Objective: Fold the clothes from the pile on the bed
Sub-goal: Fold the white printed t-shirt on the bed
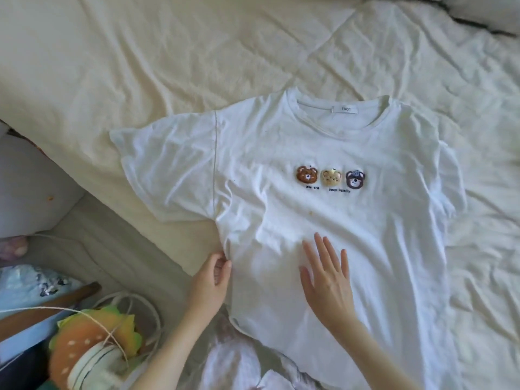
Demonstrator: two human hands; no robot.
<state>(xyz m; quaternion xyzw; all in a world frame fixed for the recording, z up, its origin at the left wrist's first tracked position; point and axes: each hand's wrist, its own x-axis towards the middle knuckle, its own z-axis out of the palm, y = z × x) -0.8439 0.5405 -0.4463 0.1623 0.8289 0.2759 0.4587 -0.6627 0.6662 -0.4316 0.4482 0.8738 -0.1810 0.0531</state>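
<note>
While tee (323, 220) lies face-up, spread on bed (140, 66), I see no fold made yet. Left hand (211, 280) pinches side seam; right hand (326, 280) flat, fingers straight, pressing front. More clothes (233, 361) at near edge, unfolded. Nearly all left, I judge.

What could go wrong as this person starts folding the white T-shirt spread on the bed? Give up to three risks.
1. The T-shirt is wrinkled around the flat right hand; folding now may press creases in.
2. The left hand pinches only the side edge, so the fold may come out crooked.
3. The hem lies over other clothes at the near edge, which could get dragged along.
</note>
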